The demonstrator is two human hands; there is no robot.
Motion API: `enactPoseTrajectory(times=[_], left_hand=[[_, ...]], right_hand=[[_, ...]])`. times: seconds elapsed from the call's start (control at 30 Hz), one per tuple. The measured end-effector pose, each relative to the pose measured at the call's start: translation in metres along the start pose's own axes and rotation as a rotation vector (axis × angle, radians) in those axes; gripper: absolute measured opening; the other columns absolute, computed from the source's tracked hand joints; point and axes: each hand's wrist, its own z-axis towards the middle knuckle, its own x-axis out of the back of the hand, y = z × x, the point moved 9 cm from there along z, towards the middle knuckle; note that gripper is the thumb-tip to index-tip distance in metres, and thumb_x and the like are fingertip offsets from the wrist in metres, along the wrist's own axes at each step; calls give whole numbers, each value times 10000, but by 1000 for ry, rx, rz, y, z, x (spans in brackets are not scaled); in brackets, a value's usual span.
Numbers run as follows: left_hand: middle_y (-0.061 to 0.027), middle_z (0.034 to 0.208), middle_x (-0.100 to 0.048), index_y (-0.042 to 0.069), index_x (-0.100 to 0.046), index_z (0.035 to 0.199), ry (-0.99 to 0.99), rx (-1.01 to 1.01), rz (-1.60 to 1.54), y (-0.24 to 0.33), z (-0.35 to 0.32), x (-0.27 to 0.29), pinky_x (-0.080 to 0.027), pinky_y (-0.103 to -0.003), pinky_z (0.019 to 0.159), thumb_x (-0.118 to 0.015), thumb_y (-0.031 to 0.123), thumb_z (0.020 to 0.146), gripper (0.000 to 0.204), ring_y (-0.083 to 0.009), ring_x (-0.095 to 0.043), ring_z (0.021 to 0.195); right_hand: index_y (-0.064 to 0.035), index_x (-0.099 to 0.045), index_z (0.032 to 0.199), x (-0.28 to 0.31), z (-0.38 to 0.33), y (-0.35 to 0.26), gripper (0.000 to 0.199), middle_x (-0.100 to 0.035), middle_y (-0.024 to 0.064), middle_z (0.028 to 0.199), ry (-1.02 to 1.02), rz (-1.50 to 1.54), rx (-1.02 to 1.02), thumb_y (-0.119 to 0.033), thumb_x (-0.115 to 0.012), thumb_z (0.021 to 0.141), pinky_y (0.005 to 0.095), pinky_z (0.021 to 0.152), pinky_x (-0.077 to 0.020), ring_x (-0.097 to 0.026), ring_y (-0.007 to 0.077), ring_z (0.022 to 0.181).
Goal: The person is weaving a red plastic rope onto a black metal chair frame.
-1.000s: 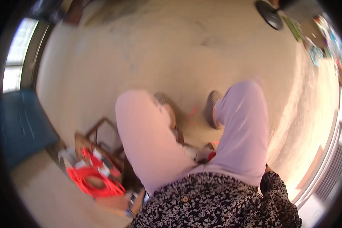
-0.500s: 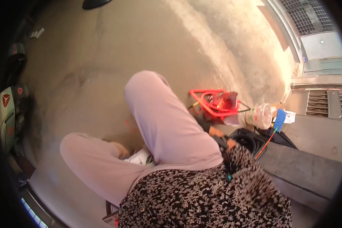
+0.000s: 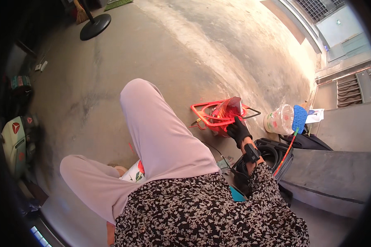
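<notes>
My right hand (image 3: 238, 131), in a black glove with a black band device (image 3: 251, 153) on its wrist, reaches out to the right of my knees. Its fingers lie at the near right edge of a red plastic frame (image 3: 204, 108). One finger stretches toward shiny red wrapping (image 3: 231, 108) inside that frame. The fingers look apart, and no held thing shows in them, though the fingertips partly blend with the red things. My left hand is out of sight.
Right of the frame stand a clear plastic tub (image 3: 278, 119), a blue fly swatter (image 3: 299, 119) and a black crate (image 3: 276, 150) holding a coiled black hose. A grey ledge (image 3: 329, 168) runs along the right. A light scooter (image 3: 16, 140) and a round black stand base (image 3: 95, 27) are leftward.
My right hand has moved from beside my knee, where the thigh partly hid it, outward to the red frame. The view has shifted, showing a broom and more of the stand base.
</notes>
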Motion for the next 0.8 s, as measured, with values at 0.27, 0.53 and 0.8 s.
enactPoseTrajectory(times=[0.27,0.53,0.8], left_hand=[[-77,940,-685,32,-623,1071,-80,95,-59,-39,-41,5,-519,-319,750,-615,245,877,289,-197,-653,838],[-66,948,-688,37,-625,1080,-218,265,-299,-130,-103,-27,-526,-312,748,-606,227,889,270,-177,-656,831],[-94,590,-618,-22,-638,883,135,91,-760,-230,-138,86,-405,-215,383,-569,236,819,275,-121,-523,414]], right_hand=[[-93,-592,948,-15,28,2,176,-627,99,884,-74,188,-20,-251,-632,882,373,741,-538,-608,263,813],[-44,-550,1105,1,30,-22,300,-623,123,1065,-282,203,-31,-279,-568,919,381,882,-491,-597,265,976],[5,-504,1154,51,67,-38,398,-574,147,1095,-426,-60,-5,-341,-447,966,356,931,-440,-561,255,1014]])
